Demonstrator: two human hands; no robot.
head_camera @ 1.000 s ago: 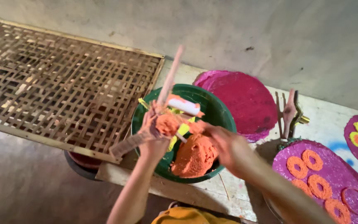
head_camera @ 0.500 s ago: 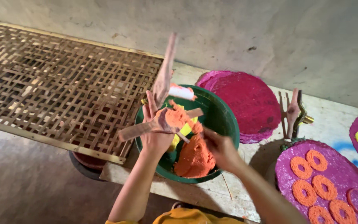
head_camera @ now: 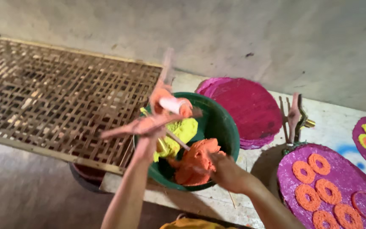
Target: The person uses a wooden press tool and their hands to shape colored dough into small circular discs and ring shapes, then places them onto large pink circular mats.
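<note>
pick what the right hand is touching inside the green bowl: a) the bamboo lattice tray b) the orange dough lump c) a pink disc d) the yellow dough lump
b: the right hand rests against the orange dough lump in the green bowl, while the yellow dough lump lies apart toward the left hand, which holds a wooden press smeared with orange.

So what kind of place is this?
Probably a small home workshop for hand-shaped dough snacks. A green tub holds orange dough, dough rings sit on a pink disc, and a bamboo rack lies nearby.
</note>
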